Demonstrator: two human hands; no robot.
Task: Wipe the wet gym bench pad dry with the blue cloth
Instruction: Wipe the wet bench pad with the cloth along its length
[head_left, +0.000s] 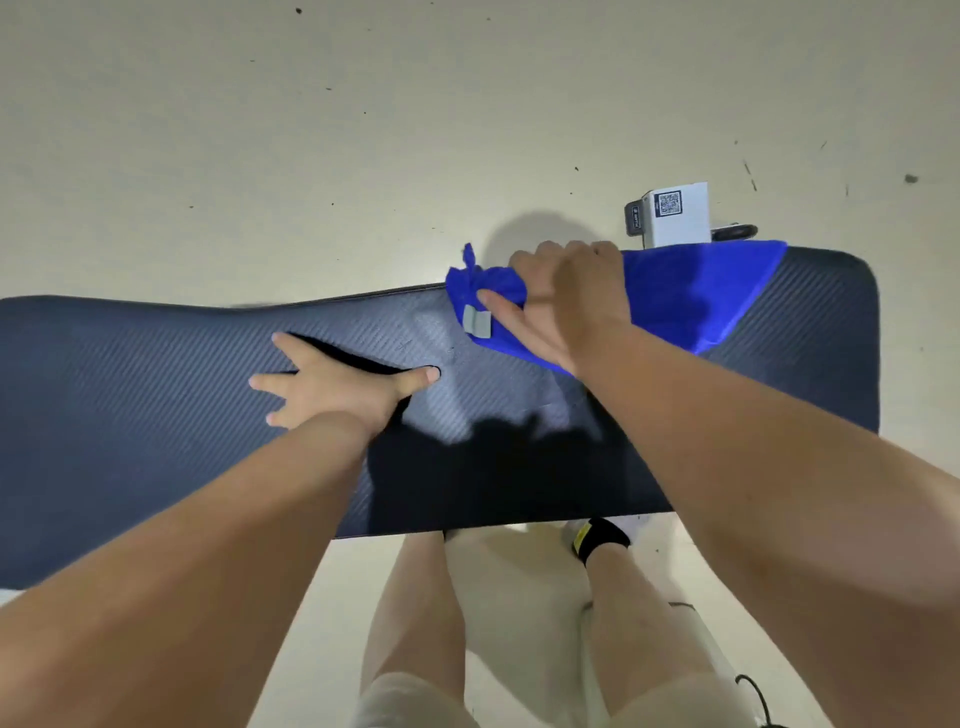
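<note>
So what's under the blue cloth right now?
The dark bench pad lies under the cloth, which the right hand holds against it near the far edge. The patch of pad beneath the cloth and hand is covered, so its wetness cannot be seen.

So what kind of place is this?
Probably a gym or workout room: there's a long dark bench pad, a marked pale floor, and a blue cloth wiping the pad.

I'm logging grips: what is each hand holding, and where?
The right hand grips the blue cloth near its bunched, tagged end at the pad's far edge; the left hand holds nothing, resting flat on the bench pad.
</note>
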